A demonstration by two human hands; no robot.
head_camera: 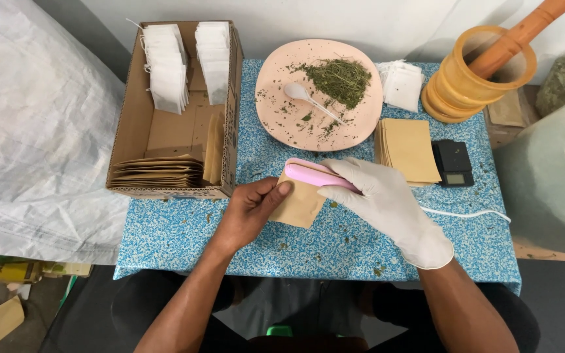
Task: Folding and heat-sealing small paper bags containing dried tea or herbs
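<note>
Both my hands meet over the blue speckled table (184, 235). My bare left hand (251, 208) pinches a small brown paper pouch (301, 204) by its left edge, thumb on top. My gloved right hand (387, 199) is closed around a pink handheld sealer (316, 175) clamped across the pouch's top edge, its white cord (469, 214) trailing right. Beyond lie a stack of brown pouches (408, 149), a pink plate (367, 111) of dried green herb (341, 78) and a white spoon (303, 97).
</note>
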